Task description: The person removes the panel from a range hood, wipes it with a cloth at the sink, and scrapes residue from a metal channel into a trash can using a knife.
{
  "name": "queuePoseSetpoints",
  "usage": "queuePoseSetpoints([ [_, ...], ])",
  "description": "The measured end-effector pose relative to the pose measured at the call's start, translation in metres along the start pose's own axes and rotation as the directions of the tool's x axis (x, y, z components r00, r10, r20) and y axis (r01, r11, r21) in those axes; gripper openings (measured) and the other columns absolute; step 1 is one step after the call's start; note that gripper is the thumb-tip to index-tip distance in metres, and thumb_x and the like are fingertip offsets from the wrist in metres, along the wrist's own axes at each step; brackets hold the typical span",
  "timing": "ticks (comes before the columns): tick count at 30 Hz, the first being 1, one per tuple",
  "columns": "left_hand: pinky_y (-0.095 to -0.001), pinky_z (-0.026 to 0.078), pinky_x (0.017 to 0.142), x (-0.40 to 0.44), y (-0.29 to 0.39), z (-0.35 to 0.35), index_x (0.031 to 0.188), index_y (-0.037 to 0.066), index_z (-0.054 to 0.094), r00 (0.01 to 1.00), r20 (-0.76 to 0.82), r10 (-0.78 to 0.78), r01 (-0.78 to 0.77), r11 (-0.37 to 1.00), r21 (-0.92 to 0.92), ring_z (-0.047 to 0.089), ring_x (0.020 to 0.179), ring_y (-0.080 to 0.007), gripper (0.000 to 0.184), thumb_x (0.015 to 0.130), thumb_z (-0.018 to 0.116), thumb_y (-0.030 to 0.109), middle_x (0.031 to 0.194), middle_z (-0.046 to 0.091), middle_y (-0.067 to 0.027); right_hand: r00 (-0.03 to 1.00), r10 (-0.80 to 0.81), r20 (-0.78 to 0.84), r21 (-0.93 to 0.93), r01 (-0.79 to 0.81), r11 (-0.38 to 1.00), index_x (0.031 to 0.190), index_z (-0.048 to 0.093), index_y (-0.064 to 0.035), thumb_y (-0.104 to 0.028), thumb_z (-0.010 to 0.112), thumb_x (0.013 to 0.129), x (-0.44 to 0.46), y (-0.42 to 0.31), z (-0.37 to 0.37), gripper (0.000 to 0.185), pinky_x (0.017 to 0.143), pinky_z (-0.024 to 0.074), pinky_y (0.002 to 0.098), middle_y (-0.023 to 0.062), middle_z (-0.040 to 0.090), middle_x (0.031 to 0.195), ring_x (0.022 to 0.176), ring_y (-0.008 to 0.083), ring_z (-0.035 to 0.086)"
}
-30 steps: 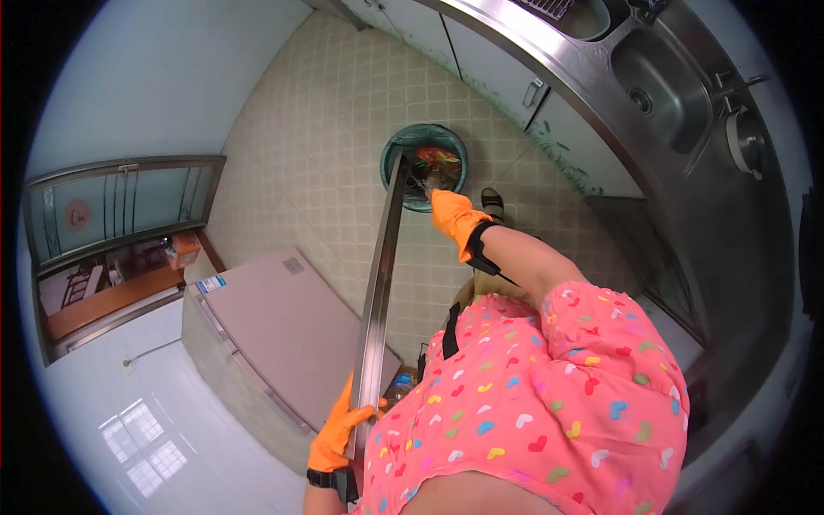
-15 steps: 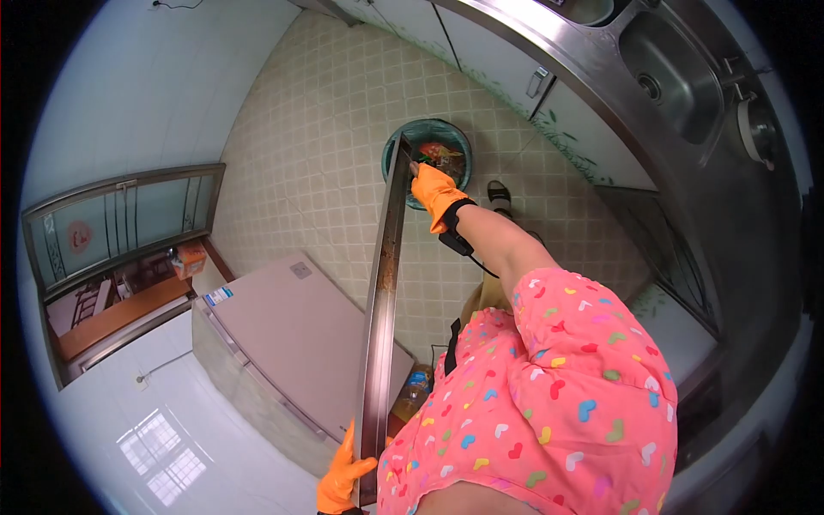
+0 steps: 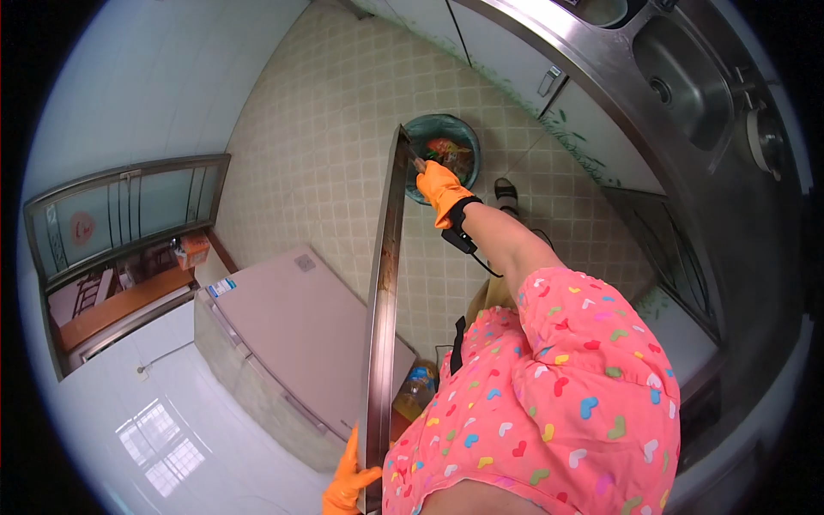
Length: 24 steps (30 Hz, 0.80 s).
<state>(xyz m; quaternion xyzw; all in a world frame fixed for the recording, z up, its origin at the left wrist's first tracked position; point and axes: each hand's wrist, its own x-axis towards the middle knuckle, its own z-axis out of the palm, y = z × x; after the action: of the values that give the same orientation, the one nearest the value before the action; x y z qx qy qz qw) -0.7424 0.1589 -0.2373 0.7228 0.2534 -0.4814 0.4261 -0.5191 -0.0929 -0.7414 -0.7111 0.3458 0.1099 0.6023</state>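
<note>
A long stainless-steel channel (image 3: 388, 283) with brown residue inside runs from the trash bin down to the bottom of the view. My left hand (image 3: 348, 482), in an orange glove, grips its near end, with the thumb on the edge and the other fingers partly hidden. My right hand (image 3: 441, 189), also gloved in orange, is closed around a small tool with a brown handle (image 3: 419, 164) beside the channel's far end. The tool's working end is hard to make out. Below that end stands the round trash bin (image 3: 474, 137), lined with a dark green bag and holding red and orange waste.
A pinkish chest freezer (image 3: 292, 335) stands to the left, with a bottle of yellowish liquid (image 3: 417, 388) near its corner. A steel counter with a sink (image 3: 687, 77) curves along the right, above white cabinets (image 3: 502, 56). A sandalled foot (image 3: 506, 193) is near the bin.
The channel's far end now sits at the bin's left rim rather than over its opening. The right hand and tool have shifted slightly down along the channel. Both grips remain.
</note>
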Motion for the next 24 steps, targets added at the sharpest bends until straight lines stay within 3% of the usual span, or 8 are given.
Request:
queuePoseSetpoints([
  [5,-0.0363,0.041,0.099,-0.001,0.007,0.007,0.151,0.009,0.015,1.0,-0.018,-0.025,0.025,0.999,0.029,0.056,0.111,-0.022,0.1,0.07,0.074,0.008,0.118,0.058,-0.0124,0.995,0.096,0.02,0.036,-0.097,0.995,0.112,0.059,-0.0033,-0.029,0.052,0.09,0.017,0.014,0.016,0.034,0.057,0.0503,0.0391,0.0177,0.066,0.083,0.062,0.0273,0.066],
  [8,-0.0358,0.041,0.099,0.0,0.01,0.011,0.151,0.008,0.015,0.999,-0.017,-0.033,0.034,0.999,0.033,0.056,0.11,-0.0215,0.101,0.069,0.074,0.008,0.117,0.058,-0.0122,0.994,-0.016,0.112,0.053,0.01,0.999,0.107,0.061,-0.0024,-0.03,0.053,0.092,0.03,0.038,0.034,0.033,0.054,0.05,0.0365,0.0148,0.068,0.085,0.061,0.0241,0.065],
  [11,-0.0354,0.042,0.099,0.0,0.013,0.016,0.151,0.008,0.015,0.999,-0.027,-0.025,0.027,0.998,0.057,0.056,0.11,-0.0209,0.101,0.069,0.073,0.009,0.117,0.058,-0.012,0.995,-0.029,0.098,0.294,-0.001,0.956,0.1,0.064,-0.0012,-0.025,0.059,0.087,0.036,0.047,0.047,0.028,0.07,0.0507,0.0441,0.0217,0.067,0.09,0.08,0.0372,0.065],
  [13,-0.0352,0.042,0.098,0.001,0.015,0.02,0.151,0.008,0.015,0.999,-0.042,-0.021,0.023,0.998,0.064,0.056,0.11,-0.0207,0.101,0.069,0.073,0.009,0.116,0.058,-0.0119,0.882,0.39,0.266,0.645,-0.463,0.608,0.097,0.064,0.0001,-0.027,0.057,0.09,-0.001,-0.01,0.0,0.029,0.058,0.05,0.0392,0.015,0.069,0.084,0.068,0.0271,0.066],
  [17,-0.0355,0.042,0.098,0.001,0.022,0.026,0.152,0.009,0.015,0.997,-0.046,-0.067,0.067,0.998,0.003,0.056,0.109,-0.021,0.101,0.07,0.074,0.011,0.116,0.058,-0.0127,0.886,0.343,0.311,0.614,-0.463,0.639,0.097,0.063,0.0006,-0.03,0.053,0.092,0.004,0.001,0.009,0.032,0.05,0.0473,0.0355,0.0107,0.069,0.082,0.061,0.0204,0.065],
  [20,-0.0355,0.042,0.098,0.002,0.025,0.029,0.152,0.01,0.014,0.994,-0.057,-0.088,0.085,0.995,-0.053,0.056,0.11,-0.0219,0.103,0.07,0.076,0.013,0.117,0.058,-0.0137,0.891,0.329,0.314,0.614,-0.455,0.645,0.103,0.063,0.0002,-0.035,0.055,0.091,0.001,-0.003,0.007,0.038,0.065,0.0524,0.0395,0.0145,0.069,0.09,0.075,0.0252,0.067],
  [23,-0.0352,0.042,0.097,0.001,0.016,0.02,0.152,0.011,0.014,0.995,-0.048,-0.088,0.085,0.994,-0.071,0.056,0.11,-0.0225,0.104,0.07,0.078,0.017,0.118,0.058,-0.0145,0.795,0.233,0.56,0.525,-0.558,0.643,0.111,0.063,-0.0021,-0.043,0.054,0.091,0.025,0.021,0.03,0.046,0.087,0.0496,0.0439,0.0211,0.066,0.105,0.096,0.0299,0.064],
  [24,-0.0351,0.042,0.097,0.0,0.013,0.017,0.152,0.011,0.014,0.996,-0.032,-0.088,0.085,0.993,-0.086,0.056,0.11,-0.0226,0.105,0.07,0.079,0.018,0.118,0.058,-0.0147,0.819,0.235,0.523,0.534,-0.53,0.659,0.112,0.061,-0.0023,-0.039,0.054,0.091,0.024,0.02,0.031,0.043,0.079,0.0496,0.0427,0.02,0.066,0.102,0.088,0.0288,0.064],
])
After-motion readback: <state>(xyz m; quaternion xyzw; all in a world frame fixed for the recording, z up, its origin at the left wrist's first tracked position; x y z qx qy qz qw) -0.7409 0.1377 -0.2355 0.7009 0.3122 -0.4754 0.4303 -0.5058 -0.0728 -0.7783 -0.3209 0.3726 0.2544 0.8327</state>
